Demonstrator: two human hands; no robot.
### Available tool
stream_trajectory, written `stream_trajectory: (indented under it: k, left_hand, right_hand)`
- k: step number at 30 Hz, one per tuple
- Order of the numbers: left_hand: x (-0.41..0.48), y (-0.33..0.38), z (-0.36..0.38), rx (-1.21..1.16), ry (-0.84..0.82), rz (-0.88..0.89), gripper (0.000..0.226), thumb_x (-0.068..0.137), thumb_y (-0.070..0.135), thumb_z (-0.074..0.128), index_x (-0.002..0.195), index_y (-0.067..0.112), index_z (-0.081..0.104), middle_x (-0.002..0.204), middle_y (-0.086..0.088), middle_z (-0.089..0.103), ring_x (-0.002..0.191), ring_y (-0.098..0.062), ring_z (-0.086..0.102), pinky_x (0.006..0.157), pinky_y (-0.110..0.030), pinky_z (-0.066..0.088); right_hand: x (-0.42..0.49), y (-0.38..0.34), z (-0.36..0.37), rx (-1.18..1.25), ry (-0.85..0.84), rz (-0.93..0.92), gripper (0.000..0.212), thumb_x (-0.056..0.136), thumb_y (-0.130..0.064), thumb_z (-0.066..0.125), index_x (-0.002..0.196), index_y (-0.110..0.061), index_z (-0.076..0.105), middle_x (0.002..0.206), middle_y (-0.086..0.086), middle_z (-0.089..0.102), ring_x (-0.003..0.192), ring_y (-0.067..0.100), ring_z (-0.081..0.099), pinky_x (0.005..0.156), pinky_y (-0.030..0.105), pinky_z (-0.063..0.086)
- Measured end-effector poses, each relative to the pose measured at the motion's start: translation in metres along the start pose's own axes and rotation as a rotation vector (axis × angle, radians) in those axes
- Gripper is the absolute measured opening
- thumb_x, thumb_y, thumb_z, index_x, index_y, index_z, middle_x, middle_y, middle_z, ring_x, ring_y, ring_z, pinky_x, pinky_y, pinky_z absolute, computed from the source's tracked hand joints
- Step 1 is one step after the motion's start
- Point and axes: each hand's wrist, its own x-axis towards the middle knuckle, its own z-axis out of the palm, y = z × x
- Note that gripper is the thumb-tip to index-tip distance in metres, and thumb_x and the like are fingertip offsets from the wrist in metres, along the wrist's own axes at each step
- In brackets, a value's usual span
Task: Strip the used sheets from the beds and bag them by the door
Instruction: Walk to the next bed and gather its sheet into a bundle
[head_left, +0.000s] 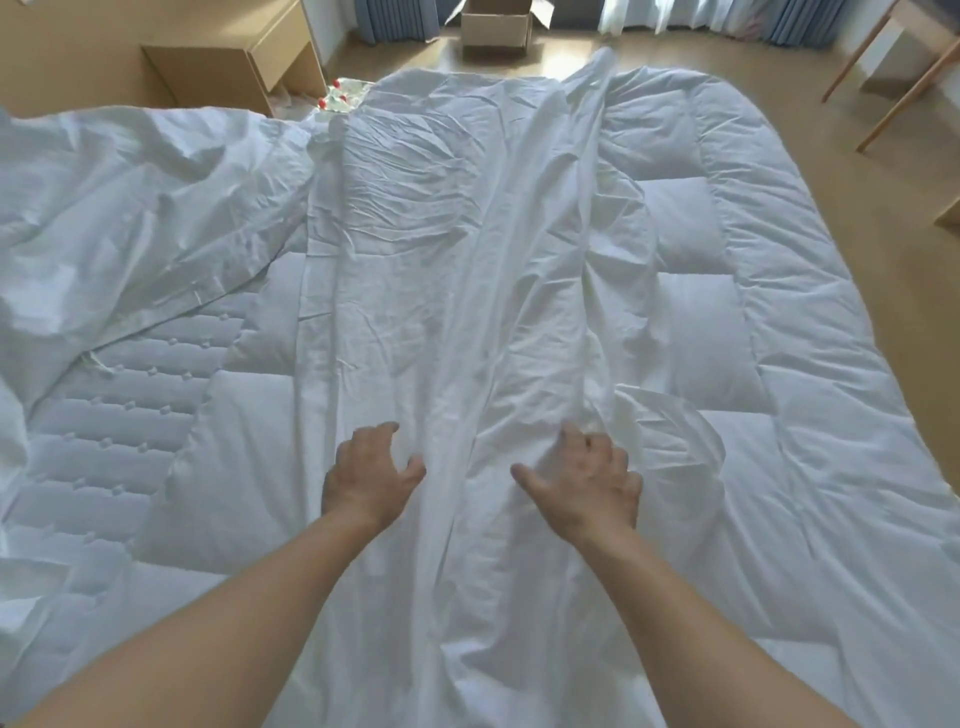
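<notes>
A wrinkled white sheet (441, 270) lies gathered in a long strip down the middle of the bed, over a puffy white duvet (789, 338). More loose white bedding (119, 197) is bunched at the left, and a quilted mattress pad (119, 431) shows beneath it. My left hand (371, 475) rests on the sheet's left side with curled, spread fingers and no clear grip. My right hand (584, 480) presses into a fold of the sheet, fingers bent into the cloth.
A wooden nightstand (244, 57) stands at the back left, with red-capped bottles (340, 98) on the floor beside it. An open cardboard box (498, 23) sits by the curtains. Wooden table legs (898, 78) rise at the right. Bare floor runs along the bed's right side.
</notes>
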Motion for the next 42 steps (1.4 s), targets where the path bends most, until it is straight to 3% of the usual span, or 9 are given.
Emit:
stream_trajectory:
  k: [4,7,11,15,20,23,27,33,42]
  left_hand:
    - [0.051,-0.01,0.001,0.01,0.051,-0.243,0.096,0.082,0.066,0.059,0.155,0.021,0.016,0.16,-0.009,0.018,0.146,-0.031,0.017,0.109,-0.057,0.031]
    - [0.088,-0.014,0.006,0.003,0.064,-0.367,0.115,0.072,0.076,0.062,0.156,0.028,-0.001,0.164,-0.007,0.001,0.15,-0.031,0.0,0.108,-0.068,0.023]
    - [0.133,-0.008,0.012,-0.189,0.082,-0.474,0.13,0.063,0.078,0.069,0.154,0.034,-0.013,0.164,-0.009,-0.013,0.149,-0.037,0.0,0.11,-0.068,0.019]
    - [0.153,0.01,0.033,-0.405,0.08,-0.485,0.135,0.063,0.072,0.075,0.156,0.022,-0.01,0.162,-0.016,0.006,0.144,-0.039,0.019,0.114,-0.053,0.025]
    - [0.155,0.024,0.052,-0.484,0.05,-0.417,0.108,0.074,0.056,0.075,0.154,0.014,0.016,0.145,-0.016,0.038,0.123,-0.036,0.051,0.101,-0.041,0.043]
    - [0.151,0.026,0.05,-0.518,0.031,-0.315,0.047,0.084,0.034,0.071,0.12,0.006,0.059,0.119,-0.014,0.066,0.108,-0.034,0.063,0.09,-0.037,0.05]
    - [0.125,0.054,0.036,-0.738,-0.073,-0.25,0.011,0.085,0.017,0.066,0.086,0.006,0.07,0.082,-0.009,0.07,0.076,-0.026,0.065,0.062,-0.029,0.051]
    - [0.088,0.1,-0.035,-1.034,-0.079,-0.238,0.025,0.082,0.034,0.07,0.085,0.011,0.06,0.079,-0.004,0.062,0.072,-0.023,0.06,0.064,-0.034,0.049]
    - [-0.029,0.1,-0.108,-1.252,-0.074,-0.091,0.026,0.085,0.016,0.077,0.108,0.007,0.068,0.099,-0.013,0.075,0.093,-0.031,0.072,0.082,-0.046,0.06]
  right_hand:
    - [0.07,-0.001,0.0,0.1,-0.063,0.063,0.124,0.062,-0.095,0.046,0.156,-0.033,-0.007,0.164,0.001,-0.01,0.149,0.031,-0.015,0.114,0.064,0.003]
    - [0.11,-0.005,0.007,0.14,-0.061,0.116,0.142,0.048,-0.098,0.053,0.153,-0.036,-0.02,0.161,0.001,-0.027,0.147,0.033,-0.025,0.112,0.068,0.002]
    - [0.144,-0.011,0.021,0.206,-0.051,0.265,0.155,0.04,-0.089,0.07,0.147,-0.037,-0.031,0.158,0.004,-0.035,0.15,0.038,-0.008,0.11,0.064,0.02]
    - [0.16,-0.009,0.043,0.233,-0.073,0.351,0.157,0.049,-0.073,0.082,0.151,-0.024,-0.027,0.157,0.025,0.013,0.142,0.04,0.028,0.112,0.046,0.029]
    - [0.169,-0.005,0.05,0.221,-0.062,0.326,0.123,0.062,-0.055,0.085,0.15,-0.003,0.017,0.143,0.021,0.042,0.131,0.035,0.045,0.105,0.037,0.038]
    - [0.166,-0.007,0.051,0.274,-0.03,0.276,0.067,0.074,-0.038,0.076,0.127,-0.01,0.048,0.125,0.012,0.061,0.118,0.03,0.057,0.094,0.033,0.044]
    - [0.147,-0.024,0.045,0.424,0.018,0.179,0.042,0.081,-0.023,0.064,0.12,-0.015,0.05,0.116,0.01,0.064,0.111,0.032,0.059,0.089,0.034,0.043]
    - [0.095,-0.063,-0.011,0.938,0.155,-0.103,0.03,0.079,-0.028,0.072,0.106,-0.035,0.059,0.094,-0.014,0.069,0.091,0.013,0.067,0.085,0.038,0.054]
    - [-0.027,-0.076,-0.069,1.046,0.143,-0.275,0.032,0.074,-0.035,0.083,0.099,-0.04,0.063,0.097,-0.012,0.071,0.091,0.004,0.067,0.081,0.034,0.055]
